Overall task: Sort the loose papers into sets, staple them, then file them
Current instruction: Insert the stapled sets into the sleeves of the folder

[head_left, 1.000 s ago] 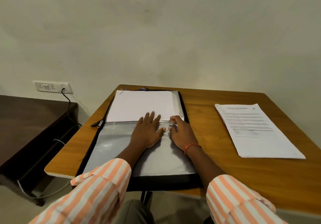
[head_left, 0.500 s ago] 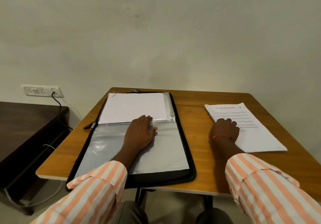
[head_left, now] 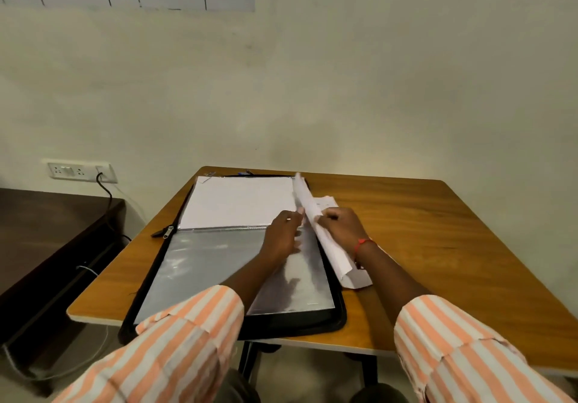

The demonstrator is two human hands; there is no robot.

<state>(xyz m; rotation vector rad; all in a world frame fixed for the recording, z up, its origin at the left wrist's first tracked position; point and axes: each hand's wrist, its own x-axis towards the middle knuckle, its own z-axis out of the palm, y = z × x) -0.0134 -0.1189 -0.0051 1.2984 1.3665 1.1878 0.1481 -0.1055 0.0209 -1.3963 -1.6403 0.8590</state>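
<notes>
The wooden counter (head_left: 438, 246) carried an open black zip folder (head_left: 297, 321) along its left side, clear sleeves facing up. A set of papers (head_left: 336, 255) stood tilted on its long edge over the folder's right edge. The right hand (head_left: 341, 227) gripped the papers near their middle. The left hand (head_left: 280, 236) had its fingertips at the papers' face; whether they pinched could not be told.

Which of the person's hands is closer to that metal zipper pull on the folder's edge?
Left. The left hand is over the open folder, right of the zipper pull; the right hand is farther right, gripping the paper set at the folder's far edge.
</notes>
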